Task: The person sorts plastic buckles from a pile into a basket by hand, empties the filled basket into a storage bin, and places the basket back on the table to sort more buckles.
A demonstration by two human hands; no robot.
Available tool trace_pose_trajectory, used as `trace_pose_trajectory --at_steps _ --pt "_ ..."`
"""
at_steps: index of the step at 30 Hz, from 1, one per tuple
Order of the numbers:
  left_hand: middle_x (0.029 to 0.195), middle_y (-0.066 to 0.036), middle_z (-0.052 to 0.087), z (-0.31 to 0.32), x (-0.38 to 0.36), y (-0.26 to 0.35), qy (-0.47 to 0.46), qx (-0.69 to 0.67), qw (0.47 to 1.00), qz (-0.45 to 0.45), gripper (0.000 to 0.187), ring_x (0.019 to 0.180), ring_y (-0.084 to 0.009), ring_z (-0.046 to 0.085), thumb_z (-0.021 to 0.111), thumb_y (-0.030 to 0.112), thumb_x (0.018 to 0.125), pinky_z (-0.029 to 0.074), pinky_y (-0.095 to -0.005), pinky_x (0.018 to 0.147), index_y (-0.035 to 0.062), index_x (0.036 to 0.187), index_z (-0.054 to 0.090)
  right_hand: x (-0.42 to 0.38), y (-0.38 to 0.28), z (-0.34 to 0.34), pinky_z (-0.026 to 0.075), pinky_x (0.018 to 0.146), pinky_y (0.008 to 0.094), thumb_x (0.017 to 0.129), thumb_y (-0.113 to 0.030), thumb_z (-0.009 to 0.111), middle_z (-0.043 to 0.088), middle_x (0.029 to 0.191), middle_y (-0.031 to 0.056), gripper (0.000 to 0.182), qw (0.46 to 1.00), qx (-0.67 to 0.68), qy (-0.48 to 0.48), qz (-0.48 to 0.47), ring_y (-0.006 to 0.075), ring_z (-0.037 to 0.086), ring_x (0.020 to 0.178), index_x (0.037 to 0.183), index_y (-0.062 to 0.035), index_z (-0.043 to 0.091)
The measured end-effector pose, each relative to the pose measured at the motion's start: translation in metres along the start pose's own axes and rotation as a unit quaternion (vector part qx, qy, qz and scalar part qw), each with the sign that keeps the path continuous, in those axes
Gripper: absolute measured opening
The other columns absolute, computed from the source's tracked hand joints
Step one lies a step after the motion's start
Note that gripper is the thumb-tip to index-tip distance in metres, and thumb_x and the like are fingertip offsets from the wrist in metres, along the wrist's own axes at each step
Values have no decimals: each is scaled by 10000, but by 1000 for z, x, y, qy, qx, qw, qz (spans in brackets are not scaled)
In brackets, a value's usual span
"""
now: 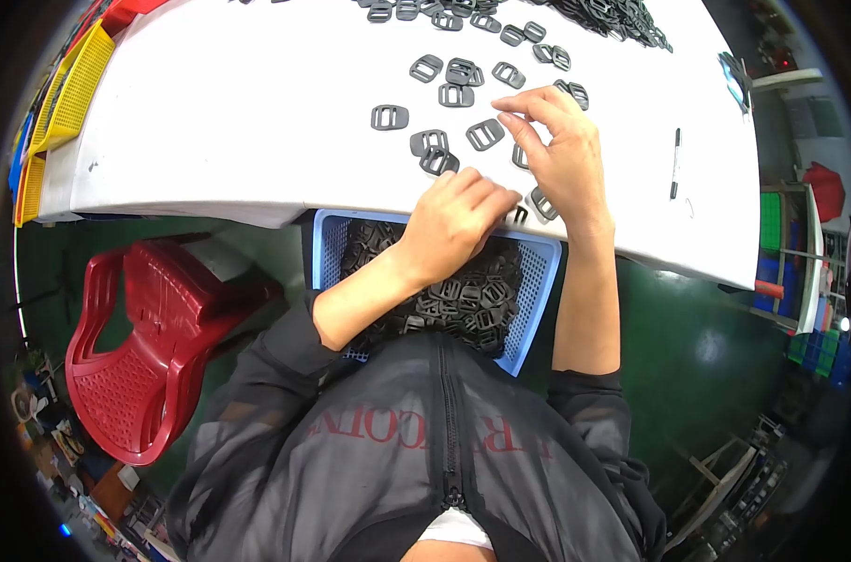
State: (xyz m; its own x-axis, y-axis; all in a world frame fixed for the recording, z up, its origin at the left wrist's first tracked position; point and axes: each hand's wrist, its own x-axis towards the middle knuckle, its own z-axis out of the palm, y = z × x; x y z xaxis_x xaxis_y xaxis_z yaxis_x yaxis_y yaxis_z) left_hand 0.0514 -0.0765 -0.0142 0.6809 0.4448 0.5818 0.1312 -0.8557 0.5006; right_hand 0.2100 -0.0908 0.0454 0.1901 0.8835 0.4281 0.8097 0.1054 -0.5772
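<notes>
Black plastic buckles [389, 117] lie scattered on the white table [229, 112]. At the table's front edge, my left hand [453, 225] is closed over a black buckle, part of which shows by its fingertips, above the basket. My right hand [561, 150] hovers over the table with thumb and forefinger apart and nothing visible between them. Just left of its fingertips lies a single buckle [485, 135]; others are partly hidden beneath that hand. The blue basket [540, 281] under the table edge holds many black buckles [467, 298].
A heap of buckles [613, 19] is at the far side of the table. A marker [676, 164] lies at the right. Yellow baskets [74, 84] stand at the left edge. A red plastic chair [149, 347] is on the green floor, left of the basket.
</notes>
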Motion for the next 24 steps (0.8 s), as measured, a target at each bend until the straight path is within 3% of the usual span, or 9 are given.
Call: trace_pose_trajectory --at_steps 4,7,10,14,15,18,19,22,24 --pt "829 -24 625 3 17 -1 48 51 997 -40 186 740 -222 555 684 16 749 451 -347 656 68 926 654 0 -8 5 482 707 335 819 -118 675 638 850 54 93 999 25 26 -14 232 606 819 901 -92 710" --pt "917 -65 659 -27 11 -3 90 67 989 -96 194 808 -234 595 666 1 777 479 -343 717 58 962 670 -11 -13 16 487 680 330 789 -118 701 637 847 55 105 999 16 46 -2 234 609 806 892 -95 706" --pt "970 -79 671 -53 -2 -22 110 60 975 -184 199 862 -245 610 674 13 789 497 -348 758 52 984 683 -28 -22 33 443 745 360 725 -187 756 612 821 30 224 993 -73 -38 -80 209 579 825 928 -117 693" --pt "963 -67 654 -56 -4 -36 88 98 984 -120 209 882 -262 589 673 75 793 475 -374 776 75 1001 677 -33 -20 46 422 758 365 727 -229 756 612 808 10 232 986 -144 -25 -85 193 578 823 920 -117 690" --pt "998 -46 639 -54 -2 -36 63 103 988 -95 249 902 -249 574 685 111 791 466 -367 762 91 1039 667 -32 -19 41 437 748 365 747 -221 740 616 787 14 214 993 -110 -29 -44 200 588 797 922 -105 702" --pt "1006 -61 650 -47 3 -42 6 122 989 -83 244 880 -248 583 701 90 785 483 -375 737 69 1028 684 -18 -26 13 461 737 351 759 -186 724 617 767 26 186 961 36 -196 189 209 596 786 922 -97 712" --pt "1011 -49 649 -47 4 -45 1 130 989 -75 241 883 -248 580 699 110 792 479 -372 723 76 1030 686 -15 -21 10 479 728 333 755 -161 721 616 792 23 184 987 -19 -141 82 208 595 804 930 -105 717" --pt "1030 -40 645 -46 4 -41 -1 6 988 -151 252 905 -245 577 707 120 786 479 -366 739 82 1034 688 5 -3 18 482 720 332 745 -173 729 616 835 17 191 993 -112 -19 -43 201 593 809 928 -119 719" --pt "1039 -49 642 -49 1 -42 -6 21 987 -161 268 915 -248 576 717 117 776 479 -368 751 83 1040 687 19 8 31 462 766 336 756 -177 719 612 895 -4 165 987 -127 -30 -95 192 575 870 915 -132 720"
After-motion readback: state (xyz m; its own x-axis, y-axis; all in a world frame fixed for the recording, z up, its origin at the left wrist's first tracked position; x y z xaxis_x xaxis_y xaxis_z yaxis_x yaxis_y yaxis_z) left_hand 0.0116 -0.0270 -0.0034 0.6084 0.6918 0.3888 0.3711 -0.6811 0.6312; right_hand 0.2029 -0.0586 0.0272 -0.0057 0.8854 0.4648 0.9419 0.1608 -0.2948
